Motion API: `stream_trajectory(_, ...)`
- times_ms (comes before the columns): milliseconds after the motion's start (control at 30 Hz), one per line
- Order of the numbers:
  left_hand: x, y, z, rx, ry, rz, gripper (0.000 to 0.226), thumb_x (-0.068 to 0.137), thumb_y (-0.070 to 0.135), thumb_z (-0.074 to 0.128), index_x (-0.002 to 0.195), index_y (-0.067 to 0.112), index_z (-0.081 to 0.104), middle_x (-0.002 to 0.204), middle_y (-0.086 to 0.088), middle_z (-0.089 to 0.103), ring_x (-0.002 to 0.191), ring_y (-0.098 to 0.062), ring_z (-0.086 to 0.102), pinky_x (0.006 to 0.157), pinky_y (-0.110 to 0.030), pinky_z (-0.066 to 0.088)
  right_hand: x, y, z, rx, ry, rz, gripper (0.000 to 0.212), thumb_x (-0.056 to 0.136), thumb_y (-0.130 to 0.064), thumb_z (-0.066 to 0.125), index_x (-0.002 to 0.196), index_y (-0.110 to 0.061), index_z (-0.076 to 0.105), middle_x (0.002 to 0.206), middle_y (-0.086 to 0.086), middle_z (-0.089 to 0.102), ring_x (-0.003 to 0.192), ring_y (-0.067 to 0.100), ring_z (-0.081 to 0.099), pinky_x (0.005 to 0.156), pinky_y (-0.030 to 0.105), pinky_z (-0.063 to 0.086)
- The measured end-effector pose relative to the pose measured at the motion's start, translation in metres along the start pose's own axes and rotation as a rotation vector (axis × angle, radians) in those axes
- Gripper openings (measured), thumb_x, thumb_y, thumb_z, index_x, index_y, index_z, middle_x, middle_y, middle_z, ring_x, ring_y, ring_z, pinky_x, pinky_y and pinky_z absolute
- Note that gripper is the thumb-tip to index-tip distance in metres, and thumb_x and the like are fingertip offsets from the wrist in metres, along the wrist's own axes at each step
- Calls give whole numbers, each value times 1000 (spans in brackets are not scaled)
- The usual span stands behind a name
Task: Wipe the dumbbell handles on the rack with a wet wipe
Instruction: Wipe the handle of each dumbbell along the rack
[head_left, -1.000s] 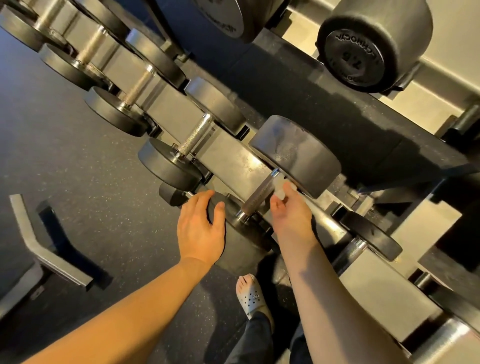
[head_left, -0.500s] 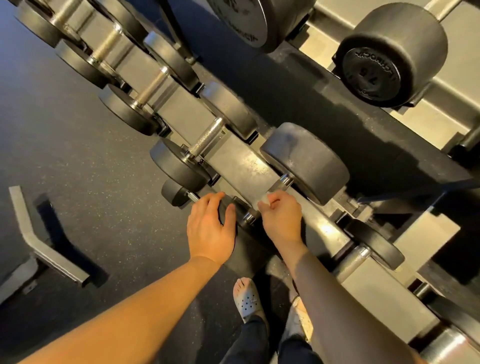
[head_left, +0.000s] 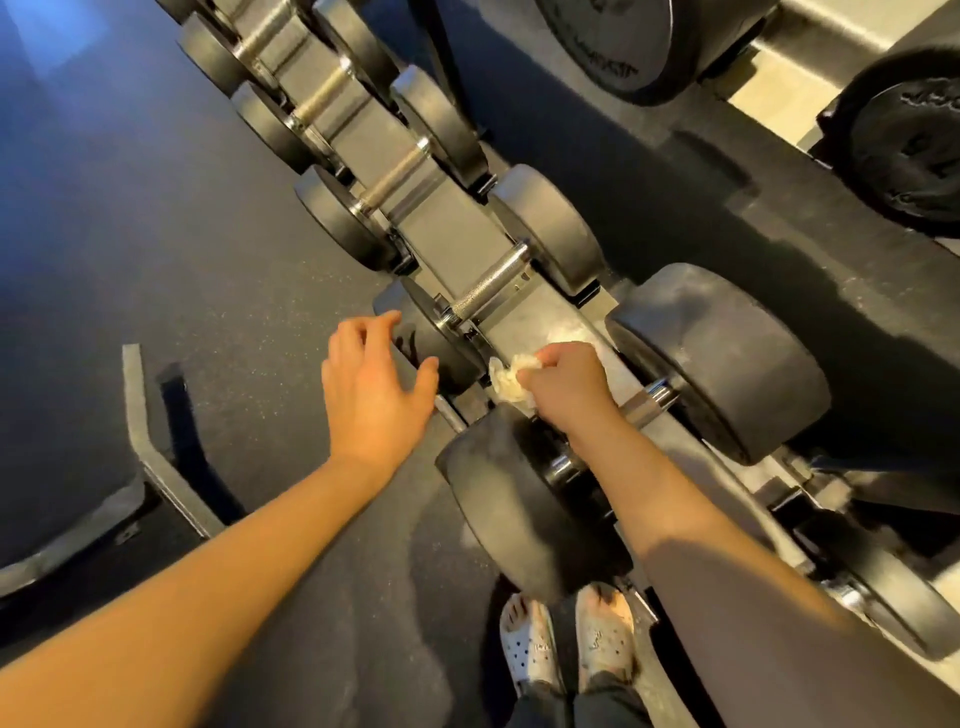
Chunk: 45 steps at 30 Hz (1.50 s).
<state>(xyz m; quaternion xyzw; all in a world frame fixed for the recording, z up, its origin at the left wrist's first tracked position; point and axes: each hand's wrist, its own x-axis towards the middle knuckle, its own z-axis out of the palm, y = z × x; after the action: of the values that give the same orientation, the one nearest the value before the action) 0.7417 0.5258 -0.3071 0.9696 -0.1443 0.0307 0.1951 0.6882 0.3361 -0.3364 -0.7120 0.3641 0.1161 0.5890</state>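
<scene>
A row of black dumbbells lies across the low rack (head_left: 524, 322). My right hand (head_left: 566, 384) grips a crumpled white wet wipe (head_left: 506, 382) above the rack, between the big dumbbell's chrome handle (head_left: 647, 402) and the knurled handle (head_left: 491, 288) of the dumbbell to its left. The wipe sticks out from the left side of my fist. My left hand (head_left: 371, 384) hovers with fingers spread, its fingertips at the near head (head_left: 426, 338) of that left dumbbell. My right forearm hides most of the big dumbbell's handle.
Smaller dumbbells (head_left: 389, 182) run up the rack to the far left. Larger ones (head_left: 909, 135) sit on the upper tier at the right. A metal frame foot (head_left: 150, 452) lies on the dark rubber floor (head_left: 130, 234) to the left. My sandalled feet (head_left: 566, 644) stand below the rack.
My right hand has come off the big dumbbell's handle and shifted left with the wipe. The left hand has lifted from that dumbbell's near head toward the neighbouring one. The view has moved.
</scene>
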Motion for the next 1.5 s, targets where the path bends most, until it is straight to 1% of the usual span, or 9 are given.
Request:
stream_trajectory(133, 36, -4, 21, 275, -196, 16, 138, 56, 90, 71, 155, 4, 28, 152, -21, 36, 142, -39, 34, 115, -58, 34, 20, 4, 15, -85, -67, 14, 15, 88, -6, 68, 74, -1, 66, 69, 8, 57, 66, 24, 53, 56, 26, 39)
stream_trajectory(233, 44, -3, 40, 282, -232, -19, 161, 41, 96, 71, 158, 1, 15, 155, -20, 34, 144, -39, 32, 118, -56, 33, 29, 5, 17, 16, -53, 55, 28, 88, -5, 69, 63, -8, 56, 64, 7, 53, 64, 24, 52, 56, 29, 41)
stream_trajectory(467, 58, -18, 42, 204, -228, 34, 158, 39, 88, 78, 158, 4, 17, 155, -14, 38, 141, -34, 38, 119, -50, 36, 44, -1, 19, 338, -63, 164, 24, 92, 1, 67, 73, -9, 59, 76, 7, 60, 58, 13, 55, 40, 16, 46)
stream_trajectory(567, 67, -21, 36, 186, -272, 33, 154, 37, 92, 74, 155, 8, 24, 149, -11, 45, 135, -32, 45, 114, -51, 42, 56, -7, 29, 414, -66, 193, 7, 95, -3, 67, 99, -9, 65, 86, 6, 65, 65, 12, 61, 55, 18, 55)
stream_trajectory(733, 78, -22, 27, 188, -330, 56, 146, 35, 95, 75, 149, 14, 34, 140, -5, 52, 126, -28, 52, 105, -50, 50, 83, -14, 49, 444, -77, 254, 29, 95, -5, 66, 123, -2, 64, 118, 17, 68, 89, 23, 64, 90, 38, 60)
stream_trajectory(867, 85, -19, 20, 197, -352, 104, 130, 39, 88, 80, 139, 15, 41, 128, -5, 58, 112, -25, 57, 97, -44, 53, 88, -17, 67, 447, -102, 214, 38, 89, -12, 75, 125, -4, 65, 116, 14, 70, 96, 24, 68, 76, 34, 62)
stream_trajectory(1100, 96, -19, 12, 246, -420, 83, 135, 36, 97, 70, 141, 16, 40, 130, -5, 59, 114, -29, 59, 100, -47, 53, 99, -23, 81, 453, -132, 166, 34, 85, -11, 81, 115, -1, 70, 98, 10, 71, 73, 18, 62, 50, 21, 43)
stream_trajectory(1333, 100, -22, 11, 265, -446, 77, 144, 36, 99, 68, 148, 16, 35, 138, -5, 57, 122, -31, 58, 105, -51, 51, 106, -33, 62, 946, -56, 302, 17, 93, 0, 66, 110, 1, 64, 75, 3, 59, 60, 11, 56, 50, 18, 50)
stream_trajectory(1500, 105, -26, 12, 233, -487, 81, 139, 35, 96, 71, 143, 16, 37, 131, -4, 58, 114, -29, 59, 100, -48, 53, 121, -48, 48, 1314, 226, 313, 13, 86, 0, 77, 97, 1, 70, 98, 15, 73, 59, 15, 65, 54, 19, 54)
